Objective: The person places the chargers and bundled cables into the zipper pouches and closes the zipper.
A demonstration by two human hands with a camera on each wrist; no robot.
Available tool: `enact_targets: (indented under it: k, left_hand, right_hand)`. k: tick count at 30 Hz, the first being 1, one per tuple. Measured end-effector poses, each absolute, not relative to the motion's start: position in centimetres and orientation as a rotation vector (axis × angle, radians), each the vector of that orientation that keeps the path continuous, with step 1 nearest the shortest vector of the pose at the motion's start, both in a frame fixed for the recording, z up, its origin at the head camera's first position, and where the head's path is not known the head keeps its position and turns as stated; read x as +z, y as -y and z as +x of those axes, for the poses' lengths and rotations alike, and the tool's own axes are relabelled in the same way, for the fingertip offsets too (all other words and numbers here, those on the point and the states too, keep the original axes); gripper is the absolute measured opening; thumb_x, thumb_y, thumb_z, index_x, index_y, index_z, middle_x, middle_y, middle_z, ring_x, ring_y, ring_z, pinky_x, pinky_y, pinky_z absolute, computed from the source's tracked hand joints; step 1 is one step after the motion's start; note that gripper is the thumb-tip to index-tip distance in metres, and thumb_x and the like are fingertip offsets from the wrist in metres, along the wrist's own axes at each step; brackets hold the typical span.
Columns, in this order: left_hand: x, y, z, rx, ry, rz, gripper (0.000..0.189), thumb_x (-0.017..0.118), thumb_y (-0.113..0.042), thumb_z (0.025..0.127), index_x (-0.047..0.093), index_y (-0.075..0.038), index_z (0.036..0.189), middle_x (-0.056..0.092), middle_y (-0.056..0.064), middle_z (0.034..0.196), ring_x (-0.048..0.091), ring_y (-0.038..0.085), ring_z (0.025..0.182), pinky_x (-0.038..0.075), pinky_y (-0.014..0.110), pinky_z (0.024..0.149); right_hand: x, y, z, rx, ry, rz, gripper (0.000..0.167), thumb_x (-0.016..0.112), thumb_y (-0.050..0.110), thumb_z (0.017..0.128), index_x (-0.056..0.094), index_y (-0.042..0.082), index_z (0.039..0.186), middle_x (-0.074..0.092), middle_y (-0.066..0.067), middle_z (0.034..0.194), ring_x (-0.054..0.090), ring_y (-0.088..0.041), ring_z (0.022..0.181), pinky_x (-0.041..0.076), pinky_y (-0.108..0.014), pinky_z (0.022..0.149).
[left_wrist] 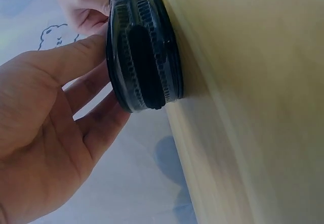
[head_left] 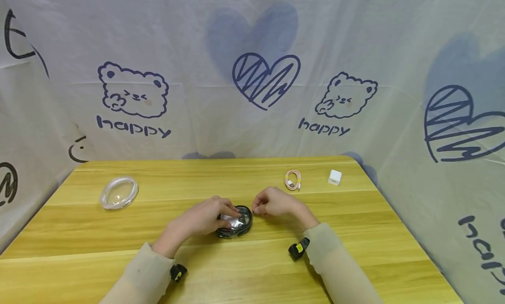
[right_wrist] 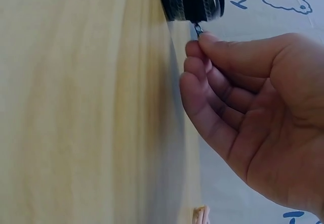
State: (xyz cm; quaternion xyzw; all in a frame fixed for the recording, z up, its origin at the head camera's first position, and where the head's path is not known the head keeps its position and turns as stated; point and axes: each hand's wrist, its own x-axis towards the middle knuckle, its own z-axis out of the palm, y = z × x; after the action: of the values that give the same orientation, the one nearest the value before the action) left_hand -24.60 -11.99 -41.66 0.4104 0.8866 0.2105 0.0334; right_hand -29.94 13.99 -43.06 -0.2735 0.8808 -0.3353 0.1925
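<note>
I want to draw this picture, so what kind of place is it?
Probably an indoor tabletop work spot: there's a wooden table, a cloth with "happy" written on it hanging behind, and a small zip pouch on top.

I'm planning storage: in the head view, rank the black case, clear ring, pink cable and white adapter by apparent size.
1. Clear ring and black case: look alike, case partly covered, so unranked
2. Pink cable
3. White adapter

A white cloth backdrop [head_left: 189,37] spans nine to three o'clock, with line-drawn bears [head_left: 135,93] at ten and two. A yellow wood-grain tabletop [head_left: 232,269] stretches toward six.
</note>
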Motion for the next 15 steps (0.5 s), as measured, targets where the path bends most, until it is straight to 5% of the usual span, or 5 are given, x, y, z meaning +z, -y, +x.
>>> enact_targets:
  k: [15]
  left_hand:
    - [-41.2, 12.0, -24.7, 0.747, -2.595, 1.253, 0.029, 0.077, -0.005, 0.093, 0.077, -0.005, 0.122, 0.071, 0.006, 0.130, 0.065, 0.028, 0.123, 0.053, 0.045, 0.106]
  right_hand:
    - [-43.5, -12.8, -29.9, -0.971, -2.564, -0.787, 0.010, 0.069, 0.007, 0.100, 0.076, 0.008, 0.092, 0.071, 0.001, 0.081, 0.060, -0.006, 0.071, 0.051, -0.021, 0.064]
